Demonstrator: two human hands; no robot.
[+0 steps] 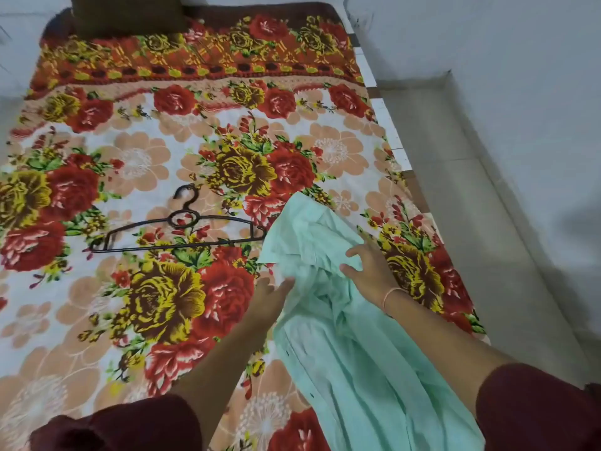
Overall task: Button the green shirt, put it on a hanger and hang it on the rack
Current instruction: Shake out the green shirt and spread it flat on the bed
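The upper part of the pale mint-green cotton shirt (328,288) is pressed between two spread hands: the left hand (271,296) is laid against its edge at nine o'clock, the right hand (370,271) flat on top at three o'clock; nothing is pinched. The shirt is spread on the flowered blanket (130,151), long axis from six toward twelve o'clock, collar end pointed away. The black wire hanger (179,231) is found at ten o'clock, nearer the left hand, hook pointed away.

Around the black hanger (177,229) you have open bedspread (136,164) on its far, left and near sides; only the green shirt (325,304) crowds its right end, touching it.
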